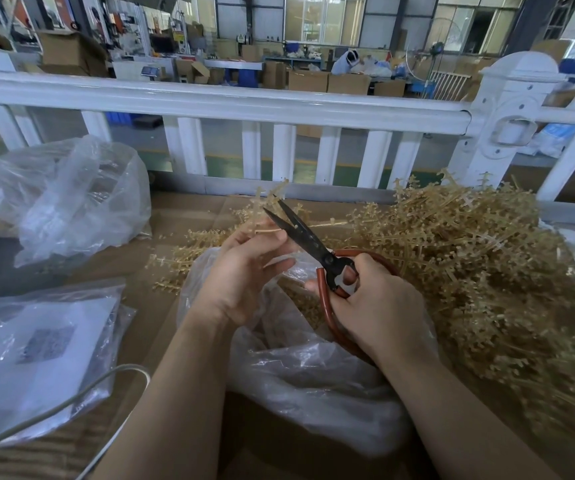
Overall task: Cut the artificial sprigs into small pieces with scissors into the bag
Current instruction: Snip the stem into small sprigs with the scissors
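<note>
Two hands are working: the left hand [244, 271] is pinching a light, springy sprig [262, 211] by its stem, the right hand [376, 299] gripping open scissors [308, 242].

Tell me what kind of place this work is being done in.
Most likely a factory or packing workshop: stacked cardboard boxes and workbenches fill the hall behind the white railing, and a bulk heap of artificial sprigs awaits cutting.

The scissors [305, 237] have dull dark metal blades and rubbery red handles. The bag [307, 368] is thin, glossy, crinkled clear plastic. The sprigs [480, 258] look matt tan plastic.
</note>
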`<state>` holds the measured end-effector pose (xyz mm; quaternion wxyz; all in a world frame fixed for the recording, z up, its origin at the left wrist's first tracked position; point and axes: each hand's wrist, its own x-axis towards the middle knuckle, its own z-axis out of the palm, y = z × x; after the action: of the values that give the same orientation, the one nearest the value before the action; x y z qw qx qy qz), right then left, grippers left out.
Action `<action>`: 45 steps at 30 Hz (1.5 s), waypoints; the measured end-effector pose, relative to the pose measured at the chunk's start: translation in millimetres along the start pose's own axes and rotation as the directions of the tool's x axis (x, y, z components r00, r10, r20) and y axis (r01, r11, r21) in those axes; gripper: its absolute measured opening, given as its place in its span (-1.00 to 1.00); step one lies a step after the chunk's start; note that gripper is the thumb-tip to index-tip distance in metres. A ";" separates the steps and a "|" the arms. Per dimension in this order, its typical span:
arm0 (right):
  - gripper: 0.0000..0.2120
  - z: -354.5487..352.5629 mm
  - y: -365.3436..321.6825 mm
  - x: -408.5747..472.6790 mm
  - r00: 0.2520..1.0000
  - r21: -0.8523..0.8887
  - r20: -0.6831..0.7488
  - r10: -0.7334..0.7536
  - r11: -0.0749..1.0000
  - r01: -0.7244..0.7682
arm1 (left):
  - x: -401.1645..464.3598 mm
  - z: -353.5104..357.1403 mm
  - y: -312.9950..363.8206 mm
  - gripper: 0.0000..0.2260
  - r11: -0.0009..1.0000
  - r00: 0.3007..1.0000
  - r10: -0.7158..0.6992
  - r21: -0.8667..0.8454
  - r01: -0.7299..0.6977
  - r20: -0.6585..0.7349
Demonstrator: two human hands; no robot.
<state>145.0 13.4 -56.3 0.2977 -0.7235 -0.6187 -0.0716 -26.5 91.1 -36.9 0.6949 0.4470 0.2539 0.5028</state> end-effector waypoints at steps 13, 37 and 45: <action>-0.42 12.4 12.0 0.1 0.990 0.113 -0.115 -0.081 0.989 0.094 | -1.9 -1.0 2.5 -0.91 0.998 0.998 0.051 -0.042 -0.053 -0.045; -0.45 8.4 12.1 0.8 0.999 0.128 0.033 -0.032 0.991 0.027 | -2.6 6.2 -2.3 -0.90 0.959 0.983 0.165 0.248 -0.140 -0.082; -0.42 5.2 8.4 0.3 0.994 0.101 0.061 -0.092 0.991 0.086 | 3.8 4.2 -3.0 -0.83 0.943 0.923 0.259 0.281 -0.178 -0.286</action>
<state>151.5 15.9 -63.2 0.3088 -0.6817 -0.6626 -0.0307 -20.3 92.7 -37.1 0.5220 0.4694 0.3720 0.6073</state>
